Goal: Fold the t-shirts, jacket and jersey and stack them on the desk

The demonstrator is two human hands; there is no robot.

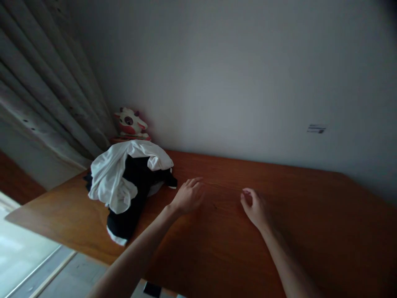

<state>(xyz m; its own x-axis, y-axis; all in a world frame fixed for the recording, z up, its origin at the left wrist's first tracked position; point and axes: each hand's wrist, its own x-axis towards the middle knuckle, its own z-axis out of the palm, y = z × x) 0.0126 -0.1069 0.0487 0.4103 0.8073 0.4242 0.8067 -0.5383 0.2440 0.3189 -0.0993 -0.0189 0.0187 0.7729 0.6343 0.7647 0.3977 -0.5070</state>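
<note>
While the left hand (pixel 188 198) extends loose fingers, the right hand (pixel 257 209) curls softly, both empty, at a grained wooden tabletop (pixel 223 248).
Beside the left hand, white-and-black fabric (pixel 108 178) lies in a rumpled, smooth heap; behind it sits a rounded cow figurine (pixel 131 122).

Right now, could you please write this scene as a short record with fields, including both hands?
Surface: brown wooden table against a pale wall
Cloth: crumpled white and black heap, on the table's left part
Figure: cow-like, white and red, behind the heap
Left hand: nothing seen in it; nearest to the heap; contact with table unclear
Right hand: fingers curled, nothing seen in it; apart from the heap
Curtain: grey, at left
Wall mark: small label, at right; text unreadable
</note>
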